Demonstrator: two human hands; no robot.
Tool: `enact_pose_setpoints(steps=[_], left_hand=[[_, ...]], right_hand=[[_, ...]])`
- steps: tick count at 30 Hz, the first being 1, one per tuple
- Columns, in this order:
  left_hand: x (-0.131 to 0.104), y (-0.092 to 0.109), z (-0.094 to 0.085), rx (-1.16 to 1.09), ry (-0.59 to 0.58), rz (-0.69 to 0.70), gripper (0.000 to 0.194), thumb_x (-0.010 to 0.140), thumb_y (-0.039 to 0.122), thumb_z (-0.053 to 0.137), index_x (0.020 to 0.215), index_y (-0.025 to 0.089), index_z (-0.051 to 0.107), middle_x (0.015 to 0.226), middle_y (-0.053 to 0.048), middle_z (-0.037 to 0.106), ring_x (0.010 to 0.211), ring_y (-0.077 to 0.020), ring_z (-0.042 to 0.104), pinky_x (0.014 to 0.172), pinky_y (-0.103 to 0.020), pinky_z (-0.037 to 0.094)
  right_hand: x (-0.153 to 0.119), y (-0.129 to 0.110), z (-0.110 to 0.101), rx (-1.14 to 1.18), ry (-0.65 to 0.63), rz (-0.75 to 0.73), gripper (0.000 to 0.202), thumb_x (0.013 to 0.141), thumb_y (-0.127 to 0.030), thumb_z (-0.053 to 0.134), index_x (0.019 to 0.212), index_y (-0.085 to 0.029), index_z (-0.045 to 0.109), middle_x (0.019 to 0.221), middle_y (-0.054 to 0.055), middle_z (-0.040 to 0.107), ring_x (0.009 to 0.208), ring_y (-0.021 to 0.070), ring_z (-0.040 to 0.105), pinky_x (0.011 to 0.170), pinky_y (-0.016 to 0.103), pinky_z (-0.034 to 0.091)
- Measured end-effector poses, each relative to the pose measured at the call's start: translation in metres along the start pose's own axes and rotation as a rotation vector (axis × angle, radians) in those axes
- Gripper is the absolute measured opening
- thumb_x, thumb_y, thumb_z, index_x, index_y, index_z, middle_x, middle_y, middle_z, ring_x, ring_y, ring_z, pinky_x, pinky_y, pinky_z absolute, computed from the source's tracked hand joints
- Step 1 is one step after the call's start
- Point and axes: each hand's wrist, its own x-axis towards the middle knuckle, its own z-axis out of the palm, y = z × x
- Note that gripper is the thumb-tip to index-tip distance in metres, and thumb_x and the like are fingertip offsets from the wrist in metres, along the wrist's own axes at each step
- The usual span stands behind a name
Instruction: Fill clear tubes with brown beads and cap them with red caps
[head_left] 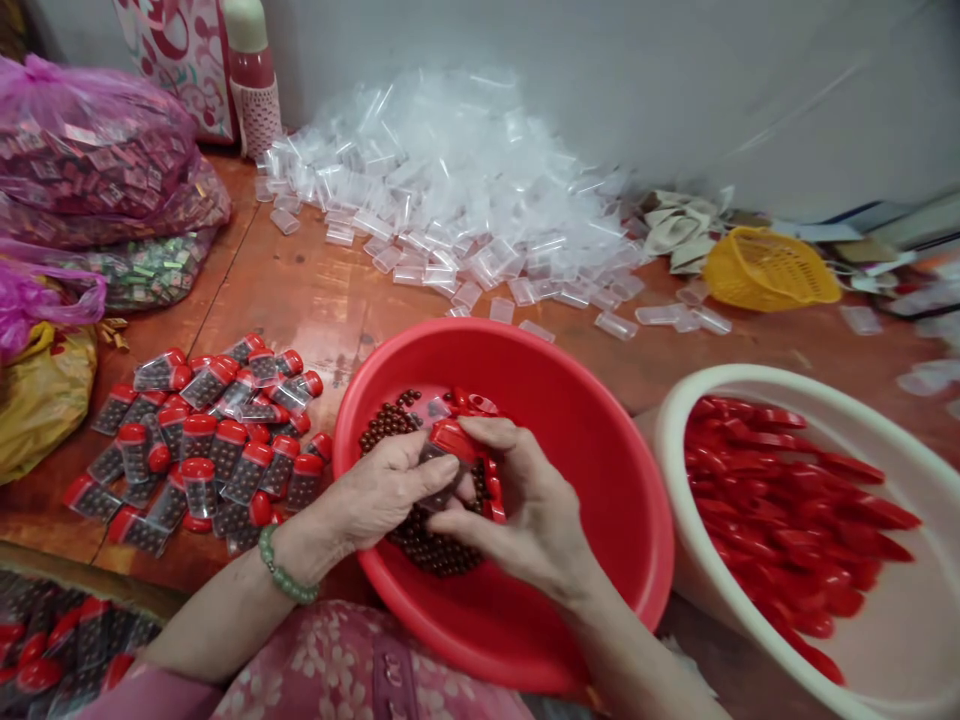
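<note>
Over the red basin [622, 520], my left hand [382, 490], with a green bead bracelet on the wrist, grips a small clear container with a red cap [450, 438]. My right hand [529, 500] curls round the same container from the other side, its index finger at the cap and its thumb lower down. Fingers hide much of the container's body. Beneath both hands lie brown beads [435, 550] and several red caps [493, 490], partly covered by the fingers. Capped containers full of dark beads [225, 440] are heaped on the table to the left.
A white tub [671, 430] of red plastic pieces [787, 520] stands at right. Behind the basin rises a pile of clear empty containers [465, 200]. Around the table are a yellow basket [772, 268], pink bags [90, 150] and a bottle [251, 75]. More filled containers [60, 640] lie lower left.
</note>
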Motion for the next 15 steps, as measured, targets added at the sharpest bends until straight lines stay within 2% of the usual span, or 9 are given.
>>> enact_pose_setpoints(steps=[3, 5, 10, 13, 15], left_hand=[[0.0017, 0.0015, 0.0009, 0.126, -0.01, 0.021, 0.032, 0.076, 0.042, 0.069, 0.081, 0.013, 0.057, 0.073, 0.0, 0.055, 0.063, -0.0084, 0.05, 0.065, -0.024, 0.041], [0.0032, 0.0025, 0.0013, 0.175, -0.009, 0.009, 0.027, 0.077, 0.038, 0.068, 0.081, 0.014, 0.056, 0.073, 0.0, 0.055, 0.063, -0.0085, 0.051, 0.065, -0.025, 0.041], [0.0051, 0.004, 0.0023, 0.192, -0.013, 0.025, 0.029, 0.076, 0.04, 0.069, 0.08, 0.014, 0.057, 0.071, 0.002, 0.053, 0.062, -0.0074, 0.048, 0.064, -0.024, 0.04], [0.0047, 0.0028, 0.0014, 0.148, -0.035, 0.016, 0.033, 0.076, 0.044, 0.07, 0.08, 0.013, 0.058, 0.071, 0.001, 0.054, 0.063, -0.0074, 0.049, 0.064, -0.024, 0.04], [0.0043, 0.0012, -0.0003, 0.083, -0.03, 0.03, 0.035, 0.074, 0.046, 0.071, 0.081, 0.013, 0.06, 0.072, 0.0, 0.055, 0.065, -0.0076, 0.05, 0.064, -0.023, 0.04]], right_hand=[[0.0048, -0.0014, -0.0041, 0.272, 0.046, 0.272, 0.015, 0.083, -0.033, 0.067, 0.094, -0.024, 0.062, 0.088, 0.004, 0.066, 0.074, 0.0169, 0.066, 0.064, 0.03, 0.056], [0.0071, -0.0023, -0.0032, 0.345, 0.102, 0.341, 0.007, 0.081, -0.027, 0.069, 0.085, -0.024, 0.064, 0.082, 0.002, 0.066, 0.073, 0.015, 0.065, 0.065, 0.028, 0.055], [0.0067, -0.0046, 0.0023, 0.336, 0.216, 0.332, 0.008, 0.078, -0.024, 0.072, 0.081, -0.024, 0.065, 0.082, 0.002, 0.067, 0.076, 0.0156, 0.065, 0.068, 0.03, 0.056], [0.0032, -0.0036, 0.0014, 0.3, 0.153, 0.279, 0.003, 0.083, -0.026, 0.067, 0.085, -0.024, 0.064, 0.084, 0.002, 0.067, 0.075, 0.0158, 0.065, 0.064, 0.029, 0.055], [0.0006, -0.0018, 0.0001, 0.206, 0.082, 0.189, 0.017, 0.084, -0.031, 0.066, 0.099, -0.025, 0.062, 0.092, 0.004, 0.067, 0.079, 0.0181, 0.066, 0.062, 0.03, 0.056]])
